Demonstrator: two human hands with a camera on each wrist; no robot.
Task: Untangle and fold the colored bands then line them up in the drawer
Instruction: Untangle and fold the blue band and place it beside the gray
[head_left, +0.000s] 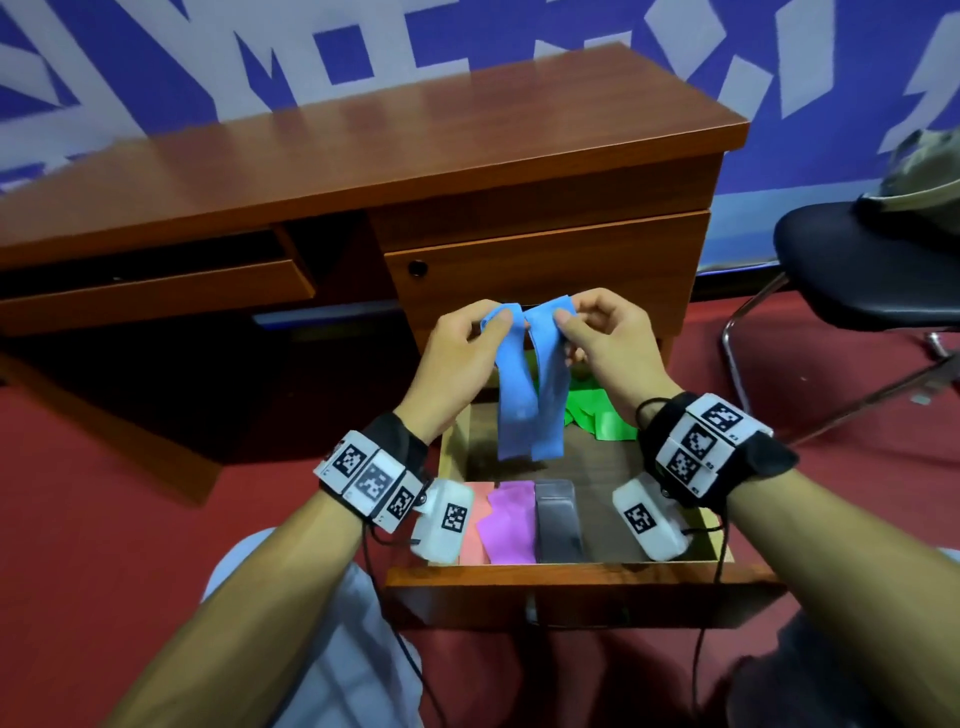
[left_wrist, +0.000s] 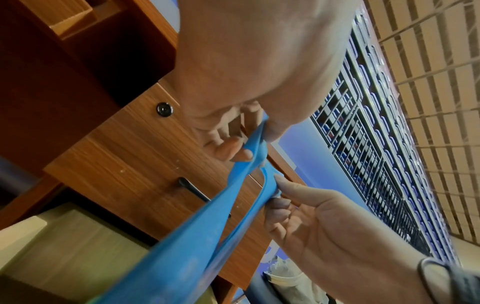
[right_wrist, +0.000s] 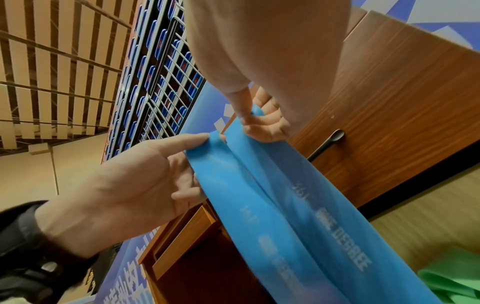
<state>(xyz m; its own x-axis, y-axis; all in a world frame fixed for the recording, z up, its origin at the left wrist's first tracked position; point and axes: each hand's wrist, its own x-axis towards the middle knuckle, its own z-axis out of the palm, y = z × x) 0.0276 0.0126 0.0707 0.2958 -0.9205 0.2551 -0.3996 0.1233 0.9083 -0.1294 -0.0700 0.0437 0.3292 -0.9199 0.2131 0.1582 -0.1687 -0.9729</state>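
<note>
At the bottom of the frame, an open wooden drawer (head_left: 582, 577) holds folded bands side by side: a pink band (head_left: 475, 530), a purple band (head_left: 506, 522) and a grey band (head_left: 558, 522). Above it, mid-frame, the left hand (head_left: 460, 353) and right hand (head_left: 610, 345) each pinch the top of a blue band (head_left: 530, 395) in their fingers, its two strands hanging over the drawer. A crumpled green band (head_left: 602, 415) lies behind, at the drawer's back. Beyond stand the brown tabletop (head_left: 363, 150), a black chair (head_left: 862, 265) at right, red floor (head_left: 104, 519) and a blue-and-white patterned wall (head_left: 467, 31).
</note>
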